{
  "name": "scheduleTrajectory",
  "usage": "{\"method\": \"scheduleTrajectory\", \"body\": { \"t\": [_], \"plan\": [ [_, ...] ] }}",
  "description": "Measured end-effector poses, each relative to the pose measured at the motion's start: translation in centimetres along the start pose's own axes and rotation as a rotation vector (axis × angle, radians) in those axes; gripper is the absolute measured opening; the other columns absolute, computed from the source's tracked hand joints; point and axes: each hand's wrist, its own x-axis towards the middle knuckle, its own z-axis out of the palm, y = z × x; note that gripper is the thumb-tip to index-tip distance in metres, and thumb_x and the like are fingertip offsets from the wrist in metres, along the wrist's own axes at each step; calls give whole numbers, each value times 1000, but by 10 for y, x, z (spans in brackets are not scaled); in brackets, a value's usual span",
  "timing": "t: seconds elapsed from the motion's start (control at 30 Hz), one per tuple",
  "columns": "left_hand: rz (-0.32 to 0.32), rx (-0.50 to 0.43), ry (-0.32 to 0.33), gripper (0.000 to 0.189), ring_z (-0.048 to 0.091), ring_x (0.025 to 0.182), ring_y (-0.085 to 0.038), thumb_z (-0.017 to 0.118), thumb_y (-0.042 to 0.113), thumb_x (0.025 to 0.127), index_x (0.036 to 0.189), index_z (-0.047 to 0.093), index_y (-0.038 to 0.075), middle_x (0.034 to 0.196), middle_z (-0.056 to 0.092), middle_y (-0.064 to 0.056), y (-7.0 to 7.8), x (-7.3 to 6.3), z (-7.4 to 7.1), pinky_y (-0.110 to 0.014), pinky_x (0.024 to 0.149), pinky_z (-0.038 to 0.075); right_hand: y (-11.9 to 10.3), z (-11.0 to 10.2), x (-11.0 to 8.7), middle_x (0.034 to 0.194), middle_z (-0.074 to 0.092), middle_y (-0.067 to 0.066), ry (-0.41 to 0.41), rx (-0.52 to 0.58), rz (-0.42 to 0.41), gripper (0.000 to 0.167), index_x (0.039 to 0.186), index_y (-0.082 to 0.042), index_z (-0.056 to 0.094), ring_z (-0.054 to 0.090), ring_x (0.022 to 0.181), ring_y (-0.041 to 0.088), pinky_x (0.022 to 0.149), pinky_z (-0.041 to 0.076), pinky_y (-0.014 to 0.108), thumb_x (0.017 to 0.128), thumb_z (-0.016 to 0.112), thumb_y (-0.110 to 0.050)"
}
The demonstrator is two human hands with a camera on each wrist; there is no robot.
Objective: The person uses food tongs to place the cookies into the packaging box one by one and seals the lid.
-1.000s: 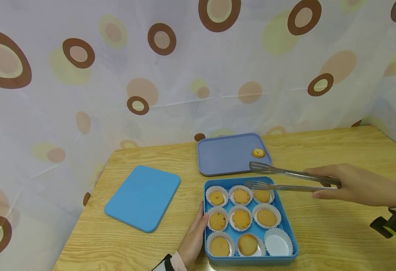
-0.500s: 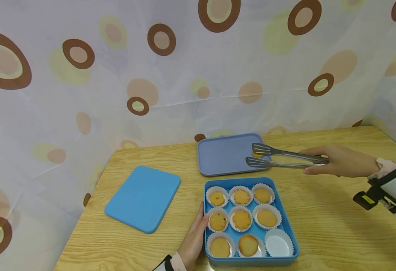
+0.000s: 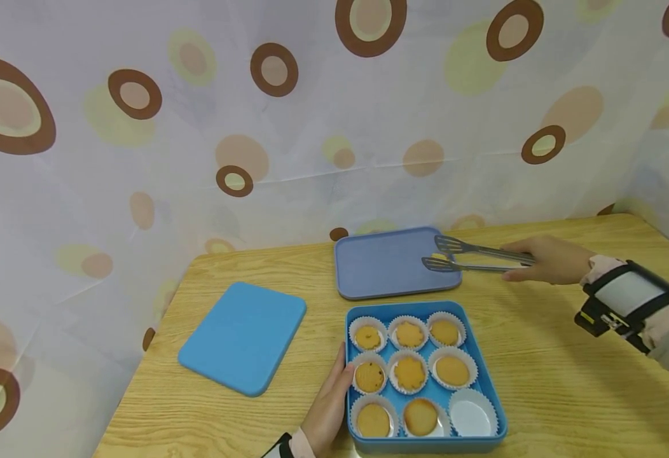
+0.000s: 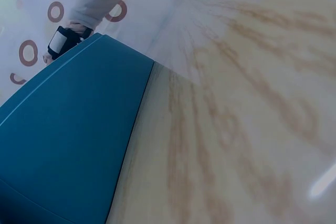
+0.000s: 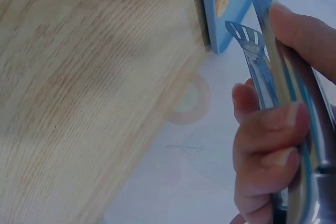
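Observation:
My right hand (image 3: 546, 259) holds metal tongs (image 3: 497, 253), their slotted ends apart. Those ends are over the right side of the grey-blue tray (image 3: 383, 264), with the tray's one cookie (image 5: 222, 1) between them in the head view. Whether they touch it I cannot tell. My left hand (image 3: 327, 410) rests along the left wall of the blue box (image 3: 502, 413), fingers fairly straight and thumb at the rim. In the box, several white paper cups hold cookies (image 3: 409, 373). The front right paper cup (image 3: 473, 413) holds none. The left wrist view shows the box's wall, not the hand.
A flat blue lid (image 3: 244, 337) lies on the wooden table (image 3: 540, 369), left of the box. Behind the table hangs a patterned curtain (image 3: 311, 127); it also comes round at the right.
The right hand has carried the tongs away from above the box to the tray, bringing their ends around the cookie. The left hand and box stay put.

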Motion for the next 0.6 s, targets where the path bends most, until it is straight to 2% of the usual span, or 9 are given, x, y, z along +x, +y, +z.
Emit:
{"method": "scheduleTrajectory", "body": {
  "t": [0.07, 0.13, 0.23, 0.3, 0.47, 0.6],
  "plan": [
    [2, 0, 0, 64, -3, 147, -40, 26, 38, 107, 155, 0, 6, 162, -1, -18, 0, 0, 0, -63, 114, 2, 1, 0, 3, 122, 57, 37, -17, -7, 14, 69, 131, 16, 49, 65, 77, 24, 67, 53, 39, 88, 71, -33],
    [4, -1, -1, 64, -3, 147, -40, 26, 39, 107, 155, -1, 6, 162, -1, -18, 0, 0, 0, -63, 114, 1, 0, -1, 5, 116, 61, 34, -44, 21, 40, 70, 132, 17, 48, 59, 64, 17, 58, 49, 34, 88, 71, -33],
    [11, -4, -2, 64, -3, 147, -40, 26, 39, 107, 155, 0, 6, 162, -1, -19, 0, -1, 0, -63, 115, 1, -1, -3, 8, 108, 63, 27, -67, 30, 52, 71, 132, 18, 47, 54, 59, 13, 54, 46, 29, 88, 70, -33],
    [19, -1, -3, 64, -3, 147, -40, 26, 38, 107, 155, -1, 5, 162, 0, -19, 0, -2, 1, -63, 115, 1, -2, -4, 9, 108, 63, 28, -78, 34, 54, 72, 132, 18, 47, 55, 57, 14, 52, 46, 29, 88, 70, -34],
    [37, 6, -9, 64, -4, 147, -40, 26, 37, 107, 155, -1, 4, 161, -1, -20, 0, -3, 1, -62, 115, 0, -5, -5, 10, 122, 55, 39, -104, 29, 62, 72, 132, 18, 46, 56, 52, 14, 50, 48, 29, 89, 69, -34],
    [34, 4, -12, 64, -4, 147, -40, 26, 38, 107, 155, -1, 5, 162, -1, -19, 1, -3, 1, -62, 115, 0, -5, -4, 11, 113, 61, 34, -97, 2, 63, 69, 132, 17, 48, 57, 54, 14, 52, 49, 31, 89, 69, -32]
  ]
}}
